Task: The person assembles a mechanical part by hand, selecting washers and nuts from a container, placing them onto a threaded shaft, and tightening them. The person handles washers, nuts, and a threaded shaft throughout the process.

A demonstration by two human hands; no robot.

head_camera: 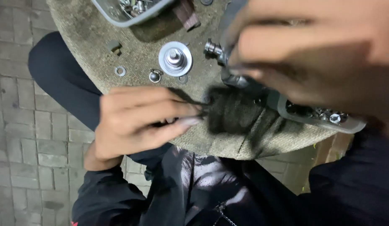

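Note:
My left hand (138,121) is closed, its fingertips pinching a thin dark strand at the edge of a dark rag-like wad (234,111) lying on the cloth-covered round table (98,54). Close to the camera and blurred, my right hand (320,50) grips a dark metal part (219,52) with a knurled end that pokes out to the left. The rest of that part is hidden behind the fingers.
A silver disc with a central bolt (175,58) sits mid-table, with a washer (120,71) and a small round nut (154,76) beside it. A grey tray of nuts (324,117) lies at right, another tray (127,10) at top. Brick paving (27,134) below.

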